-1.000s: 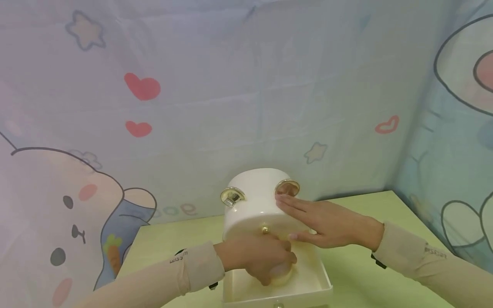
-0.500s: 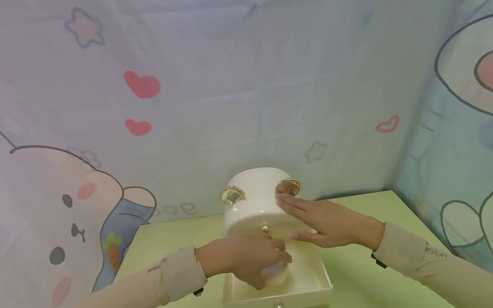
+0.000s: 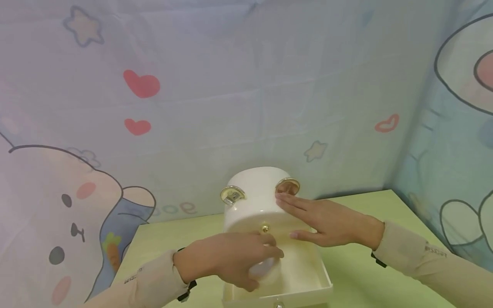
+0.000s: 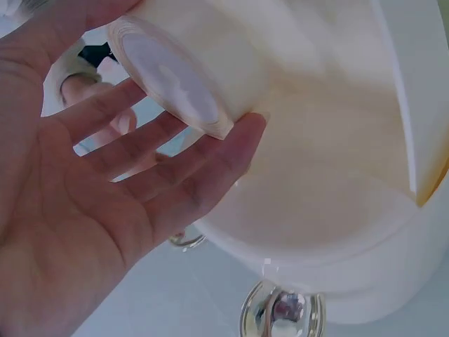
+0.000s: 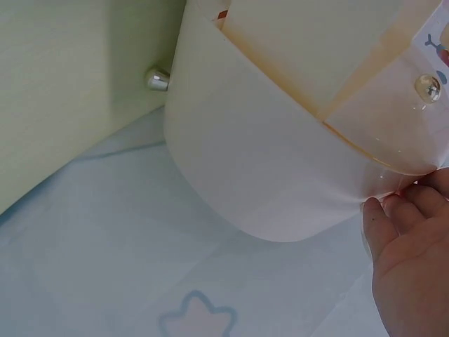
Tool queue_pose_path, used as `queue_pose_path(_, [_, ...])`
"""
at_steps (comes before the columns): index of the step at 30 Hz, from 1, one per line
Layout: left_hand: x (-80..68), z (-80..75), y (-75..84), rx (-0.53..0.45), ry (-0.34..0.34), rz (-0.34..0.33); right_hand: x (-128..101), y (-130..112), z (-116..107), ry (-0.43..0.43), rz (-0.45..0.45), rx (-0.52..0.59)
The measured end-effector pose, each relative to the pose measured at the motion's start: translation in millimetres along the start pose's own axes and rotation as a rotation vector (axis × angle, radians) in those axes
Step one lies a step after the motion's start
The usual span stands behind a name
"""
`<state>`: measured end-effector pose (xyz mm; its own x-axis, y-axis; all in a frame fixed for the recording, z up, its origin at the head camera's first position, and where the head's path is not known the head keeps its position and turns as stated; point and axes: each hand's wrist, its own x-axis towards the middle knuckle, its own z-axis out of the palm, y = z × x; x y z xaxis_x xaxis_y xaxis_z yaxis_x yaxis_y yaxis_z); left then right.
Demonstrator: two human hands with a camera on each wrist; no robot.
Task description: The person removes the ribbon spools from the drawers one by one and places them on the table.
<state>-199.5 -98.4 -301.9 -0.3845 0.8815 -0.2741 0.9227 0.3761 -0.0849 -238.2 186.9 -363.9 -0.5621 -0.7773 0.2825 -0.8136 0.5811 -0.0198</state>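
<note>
My left hand [image 3: 231,256] is low over the pulled-out drawer [image 3: 304,278] of a glossy white box [image 3: 256,194]. Between its thumb and spread fingers it holds a cream roll of ribbon [image 4: 210,56], whose pale round side [image 3: 262,270] shows beneath the hand in the head view. The ribbon roll is tilted in the left wrist view, fingertips right at its rim. My right hand [image 3: 327,220] rests with straight fingers on the box's right side, close below a round gold fitting [image 3: 287,187]. Its thumb points toward the front face.
A second gold fitting [image 3: 233,196] sits on the box's upper left. One small gold knob [image 3: 265,228] is on its front, another knob [image 3: 279,305] on the drawer front. The pale green table [image 3: 358,239] meets a cartoon-printed cloth [image 3: 215,107] behind.
My left hand has moved left over the drawer, carrying the ribbon roll with it. The right hand, box and drawer stay in place.
</note>
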Motion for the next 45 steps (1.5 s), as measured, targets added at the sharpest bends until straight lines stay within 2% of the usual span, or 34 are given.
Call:
queue_pose_path(11, [-28.7, -14.3, -5.8, -0.137, 0.044, -0.049, -2, -2, 0, 0.002, 0.010, 0.005])
queue_pose_path(22, [-62.6, -10.4, -18.4, -0.264, 0.055, -0.162, -1, -3, -3, 0.004, 0.011, 0.009])
queue_pose_path(32, [-94.4, 12.8, -36.9, -0.327, 0.071, -0.249, 0, -1, 1, 0.016, 0.002, -0.008])
queue_pose_path(39, [-112.0, 29.4, -54.5, -0.359, 0.127, -0.324, -1, -2, -1, 0.009, 0.007, -0.005])
queue_pose_path(45, [-125.2, 45.3, -61.4, -0.342, 0.166, -0.376, -1, -3, -2, -0.002, 0.009, 0.000])
